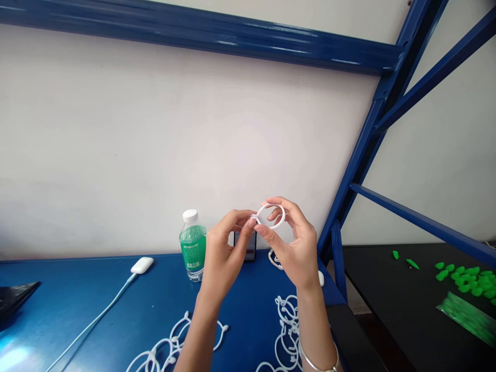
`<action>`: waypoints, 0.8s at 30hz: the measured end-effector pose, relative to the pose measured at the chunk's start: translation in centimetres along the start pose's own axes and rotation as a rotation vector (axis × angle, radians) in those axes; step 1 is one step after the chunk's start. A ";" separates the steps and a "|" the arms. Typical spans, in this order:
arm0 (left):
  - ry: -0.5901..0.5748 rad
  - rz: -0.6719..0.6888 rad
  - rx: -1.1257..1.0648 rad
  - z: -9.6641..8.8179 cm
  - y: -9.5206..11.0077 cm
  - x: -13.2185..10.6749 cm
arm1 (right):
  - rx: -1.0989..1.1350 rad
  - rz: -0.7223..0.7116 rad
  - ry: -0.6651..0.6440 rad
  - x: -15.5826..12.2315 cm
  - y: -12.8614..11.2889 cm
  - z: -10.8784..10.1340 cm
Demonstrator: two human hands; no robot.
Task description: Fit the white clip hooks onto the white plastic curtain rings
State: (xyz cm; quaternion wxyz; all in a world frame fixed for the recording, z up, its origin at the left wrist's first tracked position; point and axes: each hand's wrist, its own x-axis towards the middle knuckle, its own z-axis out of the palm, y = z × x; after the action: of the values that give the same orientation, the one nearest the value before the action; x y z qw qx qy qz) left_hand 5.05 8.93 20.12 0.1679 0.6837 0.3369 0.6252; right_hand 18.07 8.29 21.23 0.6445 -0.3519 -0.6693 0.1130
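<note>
White ring [284,215] is pinched at its narrow end by left fingers [245,233], loop gripped between right fingers [270,236]; probably light, springy, smooth, best held near that end.

On our table [89,289], a plug [142,265] and its cord [116,296] lie left of the bottle [192,250], which stands before the wall [116,129]. One group of rings [173,339] lies nearer us on the left, another (partly hidden by our right forearm [313,315]) on the right. Beyond the rack post [358,147] to our right, leaves [475,281] lie on a second table [372,279], with a packet [468,316] just before them.
</note>
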 end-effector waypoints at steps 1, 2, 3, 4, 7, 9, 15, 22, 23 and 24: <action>0.000 -0.003 -0.001 0.0 0.0 0.0 | 0.009 0.002 -0.004 0.0 0.0 0.0; 0.001 -0.003 -0.004 0.0 0.0 0.0 | 0.020 0.002 -0.009 0.0 0.0 0.0; 0.001 -0.002 -0.006 0.0 0.1 0.0 | 0.032 0.002 -0.016 0.1 0.0 0.0; 0.001 0.000 -0.009 -0.1 0.1 0.0 | 0.044 0.003 -0.023 0.1 0.0 0.0; -0.001 0.003 -0.016 -0.1 0.2 -0.1 | 0.077 0.026 -0.046 0.2 0.1 0.1; -0.009 -0.004 -0.018 -0.2 0.3 -0.1 | 0.097 0.051 -0.057 0.2 0.2 0.1; -0.024 -0.012 -0.016 -0.2 0.4 -0.1 | 0.140 0.082 -0.075 0.2 0.7 0.4; -0.023 -0.014 -0.022 -0.2 0.2 -0.1 | 0.268 0.155 -0.129 0.2 0.5 0.7; -0.023 -0.012 -0.021 -0.2 0.1 -0.1 | 0.277 0.159 -0.131 0.2 0.5 0.7; -0.022 -0.008 -0.021 -0.2 0.1 -0.1 | 0.285 0.161 -0.132 0.1 0.5 0.7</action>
State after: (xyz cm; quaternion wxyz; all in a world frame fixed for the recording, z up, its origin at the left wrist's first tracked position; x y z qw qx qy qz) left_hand 4.86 8.70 20.14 0.1813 0.6873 0.3312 0.6205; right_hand 17.54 8.96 20.94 0.6314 -0.3013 -0.6570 0.2810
